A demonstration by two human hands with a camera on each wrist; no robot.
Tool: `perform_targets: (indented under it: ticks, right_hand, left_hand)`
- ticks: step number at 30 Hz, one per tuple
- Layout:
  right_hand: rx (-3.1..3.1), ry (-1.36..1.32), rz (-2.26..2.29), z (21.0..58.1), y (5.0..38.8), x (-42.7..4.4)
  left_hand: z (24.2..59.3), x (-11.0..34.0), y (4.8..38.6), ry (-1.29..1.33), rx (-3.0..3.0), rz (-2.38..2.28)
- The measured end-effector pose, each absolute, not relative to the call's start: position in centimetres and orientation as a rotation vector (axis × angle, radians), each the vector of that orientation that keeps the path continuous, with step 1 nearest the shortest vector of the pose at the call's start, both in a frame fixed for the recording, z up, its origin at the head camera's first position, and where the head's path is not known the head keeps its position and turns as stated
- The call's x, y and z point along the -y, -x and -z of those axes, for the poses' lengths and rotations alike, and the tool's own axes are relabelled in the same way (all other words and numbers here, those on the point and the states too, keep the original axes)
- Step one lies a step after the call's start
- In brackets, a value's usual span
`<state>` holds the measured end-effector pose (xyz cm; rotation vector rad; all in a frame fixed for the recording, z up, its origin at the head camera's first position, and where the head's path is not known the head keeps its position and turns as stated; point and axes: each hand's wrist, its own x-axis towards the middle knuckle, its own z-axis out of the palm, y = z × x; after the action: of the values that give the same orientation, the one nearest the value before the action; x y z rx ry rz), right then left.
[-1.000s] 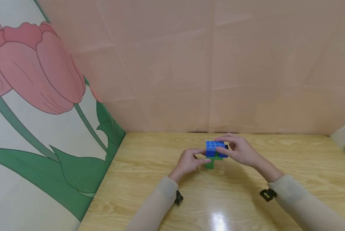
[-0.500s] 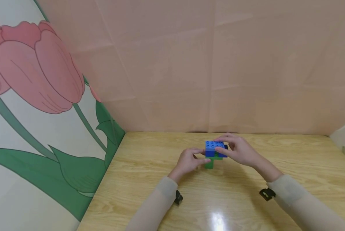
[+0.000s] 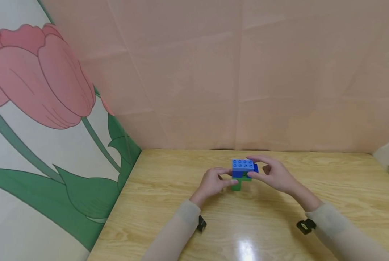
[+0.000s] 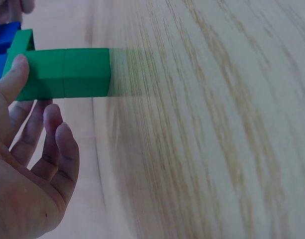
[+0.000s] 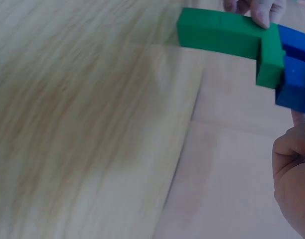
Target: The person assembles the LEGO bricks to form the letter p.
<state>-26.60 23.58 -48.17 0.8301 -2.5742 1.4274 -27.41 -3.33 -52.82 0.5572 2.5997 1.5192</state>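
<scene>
A small stack of toy building bricks stands upright on the table. Its foot is a column of green bricks (image 3: pixel 236 186), with a green crosspiece (image 5: pixel 270 59) on top. Two lower blue bricks (image 5: pixel 294 83) sit on the crosspiece with a gap between them, and a studded blue brick (image 3: pixel 242 165) bridges them. My left hand (image 3: pixel 212 182) pinches the green part from the left, thumb in front. From the right, my right hand (image 3: pixel 277 176) holds the lower blue bricks' right end between thumb and index finger. The far fingertip contact is partly hidden.
The wood-grain table (image 3: pixel 168 174) runs back to a pink cloth backdrop (image 3: pixel 188 90). A tulip-patterned panel (image 3: pixel 51 108) borders the left side. Dark straps (image 3: pixel 306 226) hang at the sleeves.
My right hand has shifted slightly right and down, its fingers leaving the top blue brick's studs for the stack's right end. The left hand and the bricks stay about where they were.
</scene>
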Motion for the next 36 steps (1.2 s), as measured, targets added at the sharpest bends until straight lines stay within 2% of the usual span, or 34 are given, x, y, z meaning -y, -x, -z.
perform_targets:
  ticks: [10, 24, 36]
  right_hand:
    - [2.563, -0.840, -1.395, 50.0, 26.2, -25.7]
    - [2.453, -0.870, -1.250, 51.6, 26.2, -25.4]
    - [2.465, -0.880, -1.264, 51.0, 26.3, -25.3]
  left_hand:
    - [53.0, 3.1, 27.4, -0.508, -2.588, -1.539]
    - [52.7, 3.2, 27.0, -0.495, -2.564, -1.556]
    - [52.8, 3.1, 26.8, -0.516, -2.592, -1.551]
